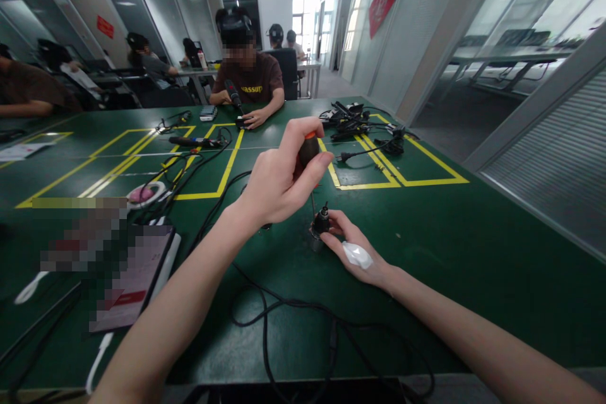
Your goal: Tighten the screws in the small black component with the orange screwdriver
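Observation:
In the head view, my left hand [279, 177] is closed around the dark handle of a screwdriver [309, 150] with an orange end. Its thin metal shaft points down, with the tip beside a small dark part. This part, a black cone-topped piece with a pin on a metallic cylinder [322, 219], stands upright on the green table [454, 252]. My right hand [353, 243] grips it from the right between thumb and fingers. A white patch [357, 255] lies on the back of that hand. The exact contact of the screwdriver tip is hard to make out.
Black cable [284, 300] loops across the near table. Phones [137, 278] lie at left by a round pink-centred item [142, 194]. A soldering-iron-like tool [194, 141] and a cable pile [348, 120] lie farther off. A co-worker [250, 79] sits opposite, holding a tool.

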`<state>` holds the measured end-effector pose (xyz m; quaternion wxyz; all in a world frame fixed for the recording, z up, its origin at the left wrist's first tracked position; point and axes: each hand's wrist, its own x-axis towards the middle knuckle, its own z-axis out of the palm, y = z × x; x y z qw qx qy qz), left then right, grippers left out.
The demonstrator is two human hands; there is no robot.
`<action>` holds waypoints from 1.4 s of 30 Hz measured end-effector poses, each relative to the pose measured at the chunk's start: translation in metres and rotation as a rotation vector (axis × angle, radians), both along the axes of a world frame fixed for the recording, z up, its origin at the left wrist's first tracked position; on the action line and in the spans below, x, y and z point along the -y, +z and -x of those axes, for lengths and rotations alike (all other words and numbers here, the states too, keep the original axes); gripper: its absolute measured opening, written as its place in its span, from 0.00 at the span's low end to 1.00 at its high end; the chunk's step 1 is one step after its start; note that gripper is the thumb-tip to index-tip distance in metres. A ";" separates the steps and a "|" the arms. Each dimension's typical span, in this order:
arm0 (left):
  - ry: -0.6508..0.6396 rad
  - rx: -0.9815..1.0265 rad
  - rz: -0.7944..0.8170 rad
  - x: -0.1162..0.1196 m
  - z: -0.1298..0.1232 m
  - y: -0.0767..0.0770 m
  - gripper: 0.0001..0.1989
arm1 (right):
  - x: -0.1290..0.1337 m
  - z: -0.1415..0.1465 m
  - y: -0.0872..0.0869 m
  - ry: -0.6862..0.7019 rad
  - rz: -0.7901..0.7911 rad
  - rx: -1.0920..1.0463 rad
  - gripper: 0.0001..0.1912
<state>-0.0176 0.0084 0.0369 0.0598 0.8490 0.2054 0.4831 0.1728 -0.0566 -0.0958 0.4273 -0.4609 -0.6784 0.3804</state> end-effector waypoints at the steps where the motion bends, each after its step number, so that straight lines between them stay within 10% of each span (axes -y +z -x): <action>1: 0.002 0.000 -0.002 0.000 0.000 0.000 0.13 | 0.000 0.000 0.000 0.001 0.001 0.001 0.18; 42: -0.006 -0.020 -0.057 0.001 0.001 0.001 0.13 | -0.002 -0.001 -0.005 0.013 -0.032 -0.012 0.17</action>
